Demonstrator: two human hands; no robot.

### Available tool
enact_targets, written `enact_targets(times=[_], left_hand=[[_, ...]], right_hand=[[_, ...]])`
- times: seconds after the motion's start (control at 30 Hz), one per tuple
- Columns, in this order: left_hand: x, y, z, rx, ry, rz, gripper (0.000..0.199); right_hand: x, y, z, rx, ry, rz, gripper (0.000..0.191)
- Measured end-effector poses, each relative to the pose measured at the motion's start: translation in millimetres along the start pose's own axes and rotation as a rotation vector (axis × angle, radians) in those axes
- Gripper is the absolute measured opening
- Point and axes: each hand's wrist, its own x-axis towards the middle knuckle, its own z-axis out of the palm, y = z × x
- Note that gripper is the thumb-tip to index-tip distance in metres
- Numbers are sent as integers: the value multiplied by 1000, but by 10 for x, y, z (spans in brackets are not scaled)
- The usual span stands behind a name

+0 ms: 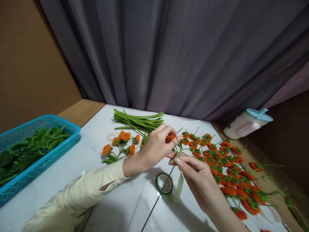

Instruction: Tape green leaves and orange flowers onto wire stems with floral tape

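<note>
My left hand (156, 145) is closed at the top of a flower spray, its fingertips around a fuzzy orange flower (170, 138). My right hand (199, 172) pinches the spray's green stem (180, 151) between thumb and fingers. A long dark wire stem (154, 206) slants from the hands toward the near edge of the view. From beneath my right thumb hangs a pale green strip of tape (178, 188). Just below the hands a roll of green tape (157, 184) lies on the white table (116, 199). Parts of the spray are hidden by my fingers.
A finished-looking orange flower spray (118, 149) lies left of my hands, with green stems (138, 120) behind it. Many loose orange flowers (227, 161) spread across the right. A blue basket (72, 130) of green leaves stands left; a lidded cup (248, 124) stands back right.
</note>
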Motion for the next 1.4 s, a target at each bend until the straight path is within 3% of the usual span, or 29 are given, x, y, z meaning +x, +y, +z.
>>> enact_targets(times=[0.13,0.3,0.6,0.7,0.8,0.9,1.03,1.13,1.2,1.27,1.33,1.4], left_hand=[[3,13,-8,-51,-9,-30,9],[56,71,-60,-206,-121,-203,10],[135,-7,-237,-749,-521,-656,34],[116,-52,-202,-830,-654,-729,42],[147,-48,-213,-935,-782,-714,50],[214,24,-426,-727,-846,-613,47],[242,91,-981,69,-516,-434,54],[160,-62,-1269,373,-378,-296,49],[64,-278,-1312,474,-484,-176,48],[-40,-530,-1283,536,-603,-146,47],[-132,-748,-1246,548,-640,-131,44],[-207,-892,-1236,506,-591,-120,42]], right_hand=[[7,-4,-1,16,11,18,10],[-10,-16,-11,-29,8,-9,10],[-44,-50,-37,-10,-20,-73,8],[-47,-55,-42,-2,-39,-78,8],[-46,-59,-48,6,-48,-65,7],[-46,-66,-64,-1,-41,-60,6],[-48,-84,-104,-12,-8,-49,7],[-35,-105,-143,-26,-10,-29,7],[-22,-117,-171,-35,-20,-15,7],[-10,-119,-200,-41,-28,-2,7],[-2,-113,-229,-45,-37,7,7],[6,-103,-255,-48,-44,13,7]])
